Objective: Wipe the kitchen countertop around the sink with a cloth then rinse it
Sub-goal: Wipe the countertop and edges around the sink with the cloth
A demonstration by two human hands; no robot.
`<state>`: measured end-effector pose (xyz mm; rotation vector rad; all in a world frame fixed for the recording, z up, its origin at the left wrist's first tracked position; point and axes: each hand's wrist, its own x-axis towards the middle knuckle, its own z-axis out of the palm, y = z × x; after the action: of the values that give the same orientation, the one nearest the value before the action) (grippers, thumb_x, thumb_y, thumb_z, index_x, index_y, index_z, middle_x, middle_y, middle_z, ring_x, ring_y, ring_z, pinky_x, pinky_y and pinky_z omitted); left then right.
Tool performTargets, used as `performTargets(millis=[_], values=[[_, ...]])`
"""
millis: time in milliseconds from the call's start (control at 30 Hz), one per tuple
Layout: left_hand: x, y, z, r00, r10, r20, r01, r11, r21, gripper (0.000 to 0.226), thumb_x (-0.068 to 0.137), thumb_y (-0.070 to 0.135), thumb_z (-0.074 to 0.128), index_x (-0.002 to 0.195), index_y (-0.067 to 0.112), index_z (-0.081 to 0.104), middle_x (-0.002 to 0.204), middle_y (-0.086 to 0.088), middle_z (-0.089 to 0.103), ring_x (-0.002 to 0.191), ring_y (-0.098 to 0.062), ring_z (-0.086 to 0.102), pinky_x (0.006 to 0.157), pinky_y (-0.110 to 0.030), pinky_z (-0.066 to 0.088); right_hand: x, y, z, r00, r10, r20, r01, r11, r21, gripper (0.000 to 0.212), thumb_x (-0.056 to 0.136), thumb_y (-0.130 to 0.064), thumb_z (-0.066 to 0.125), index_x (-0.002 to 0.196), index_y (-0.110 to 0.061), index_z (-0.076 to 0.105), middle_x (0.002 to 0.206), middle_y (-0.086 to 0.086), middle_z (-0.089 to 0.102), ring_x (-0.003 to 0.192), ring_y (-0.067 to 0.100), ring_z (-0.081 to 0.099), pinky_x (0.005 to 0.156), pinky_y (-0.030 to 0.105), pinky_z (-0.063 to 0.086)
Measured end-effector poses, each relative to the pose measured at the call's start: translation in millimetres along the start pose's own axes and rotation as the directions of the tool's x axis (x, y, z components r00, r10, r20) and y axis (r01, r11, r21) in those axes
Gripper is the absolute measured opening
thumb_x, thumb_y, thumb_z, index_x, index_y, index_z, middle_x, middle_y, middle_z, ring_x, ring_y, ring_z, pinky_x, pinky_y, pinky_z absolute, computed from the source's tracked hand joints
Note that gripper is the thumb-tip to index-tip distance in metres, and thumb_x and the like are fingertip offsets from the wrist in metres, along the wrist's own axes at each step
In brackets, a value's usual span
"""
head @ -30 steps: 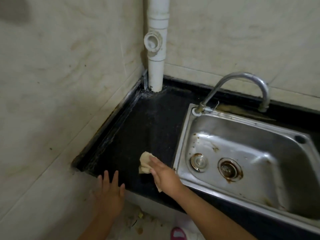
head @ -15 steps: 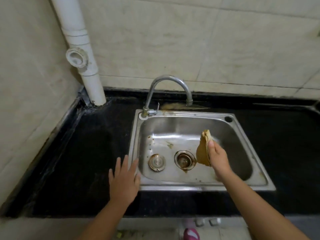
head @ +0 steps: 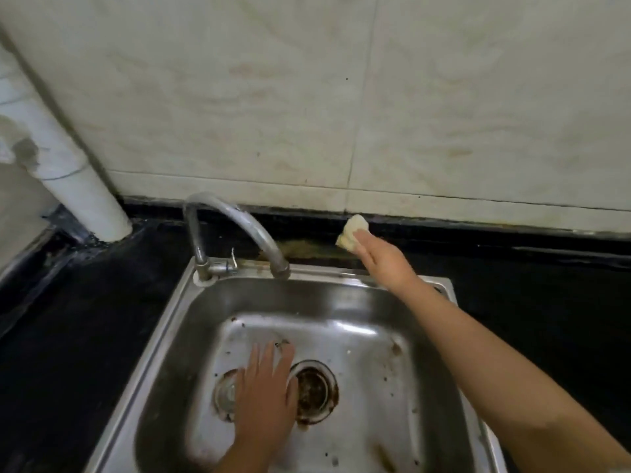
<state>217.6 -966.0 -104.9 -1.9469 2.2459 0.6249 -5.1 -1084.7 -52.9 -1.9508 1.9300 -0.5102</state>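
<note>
Reaching past the sink's (head: 177, 322) back rim, the right hand (head: 382, 257) pinched the cloth (head: 351, 230) against the countertop's (head: 529, 302) rear edge; the left hand (head: 263, 394) hovered over the basin, fingers loosely together.

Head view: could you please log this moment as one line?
right hand: cloth on rear countertop | left hand: open over sink

a white pipe (head: 85, 199) stands in the corner against the tiled wall (head: 239, 97).
</note>
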Motion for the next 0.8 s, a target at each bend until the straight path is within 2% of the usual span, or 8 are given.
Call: performTargets(millis=[67, 133, 333, 400, 500, 567, 633, 800], values=[[17.7, 17.8, 6.6, 0.999, -0.04, 0.008, 0.04, 0.999, -0.022, 0.052, 0.099, 0.037, 0.023, 0.146, 0.034, 0.001, 0.156, 0.0, -0.011, 0.144, -0.022, -0.011, 0.116, -0.038, 0.005, 23.7, 17.5, 8.2, 0.952, -0.148, 0.269, 0.206, 0.958, -0.202, 0.048, 0.099, -0.027, 0.038, 0.145, -0.018, 0.027, 0.155, 0.005, 0.019, 0.141, 0.022, 0.024, 0.114, 0.034, 0.015], [32.7, 37.0, 8.2, 0.999, -0.04, 0.013, 0.04, 0.999, 0.012, 0.051, 0.099, 0.037, 0.021, 0.146, 0.033, 0.001, 0.156, -0.001, -0.013, 0.144, -0.021, -0.011, 0.116, -0.037, 0.005, 25.3, 43.8, 9.6, 0.905, -0.152, 0.398, 0.273, 0.924, -0.267, 0.05, 0.099, -0.033, 0.036, 0.146, -0.024, 0.022, 0.157, -0.001, 0.01, 0.145, 0.017, 0.008, 0.116, 0.038, 0.007], [116.4, 103.9, -10.2, 0.982, 0.075, -0.172, -0.076, 0.997, 0.005, 0.05, 0.099, 0.037, 0.024, 0.147, 0.028, 0.011, 0.157, -0.001, -0.002, 0.144, -0.02, -0.008, 0.116, -0.035, 0.002, 4.9, 123.8, 3.4, 0.951, 0.032, 0.308, 0.069, 0.947, -0.313, 0.05, 0.099, -0.038, 0.032, 0.146, -0.025, 0.021, 0.157, -0.002, 0.007, 0.145, 0.018, -0.004, 0.117, 0.039, -0.002], [152.4, 122.9, -15.8, 0.979, 0.088, -0.186, -0.083, 0.996, 0.036, 0.05, 0.1, 0.034, 0.024, 0.147, 0.025, 0.013, 0.157, -0.003, 0.001, 0.144, -0.022, -0.004, 0.116, -0.036, 0.005, 4.1, 134.3, 6.6, 0.953, 0.069, 0.293, 0.025, 0.951, -0.307, 0.051, 0.099, -0.038, 0.03, 0.147, -0.025, 0.019, 0.158, -0.001, 0.004, 0.145, 0.02, -0.007, 0.116, 0.042, -0.004], [193.1, 133.3, -16.6, 0.991, -0.01, -0.13, 0.015, 0.999, 0.037, 0.055, 0.099, 0.035, 0.025, 0.148, 0.022, 0.004, 0.157, -0.004, 0.002, 0.144, -0.022, -0.002, 0.115, -0.041, 0.007, 6.1, 140.5, 15.3, 0.96, 0.076, 0.269, 0.011, 0.952, -0.307, 0.053, 0.099, -0.042, 0.026, 0.147, -0.025, 0.015, 0.158, 0.0, 0.0, 0.144, 0.022, -0.011, 0.116, 0.045, -0.006], [209.8, 132.2, -13.2, 0.995, -0.089, -0.04, 0.092, 0.993, 0.079, 0.06, 0.098, 0.041, 0.022, 0.148, 0.019, -0.004, 0.157, -0.007, -0.005, 0.144, -0.024, -0.008, 0.116, -0.043, 0.003, 8.2, 146.0, 19.2, 0.963, 0.101, 0.249, -0.014, 0.945, -0.327, 0.055, 0.098, -0.045, 0.022, 0.148, -0.026, 0.011, 0.158, 0.0, -0.003, 0.144, 0.023, -0.013, 0.115, 0.047, -0.009], [218.0, 132.9, -12.2, 0.992, -0.116, 0.047, 0.109, 0.986, 0.13, 0.06, 0.097, 0.047, 0.018, 0.148, 0.023, -0.006, 0.156, -0.008, -0.013, 0.143, -0.028, -0.014, 0.115, -0.044, -0.001, 9.9, 151.1, 22.5, 0.965, 0.137, 0.224, -0.051, 0.934, -0.354, 0.056, 0.098, -0.047, 0.019, 0.148, -0.026, 0.008, 0.158, 0.001, -0.005, 0.144, 0.024, -0.015, 0.114, 0.048, -0.011], [225.5, 126.2, -21.0, 0.968, -0.232, 0.095, 0.209, 0.957, 0.201, 0.065, 0.094, 0.056, 0.017, 0.147, 0.027, -0.009, 0.155, -0.009, -0.016, 0.142, -0.033, -0.014, 0.114, -0.048, 0.002, 22.2, 135.3, 32.7, 0.971, 0.111, 0.212, -0.041, 0.95, -0.309, 0.053, 0.099, -0.04, 0.018, 0.148, -0.022, 0.01, 0.158, 0.003, -0.003, 0.144, 0.025, -0.012, 0.112, 0.053, -0.011]])
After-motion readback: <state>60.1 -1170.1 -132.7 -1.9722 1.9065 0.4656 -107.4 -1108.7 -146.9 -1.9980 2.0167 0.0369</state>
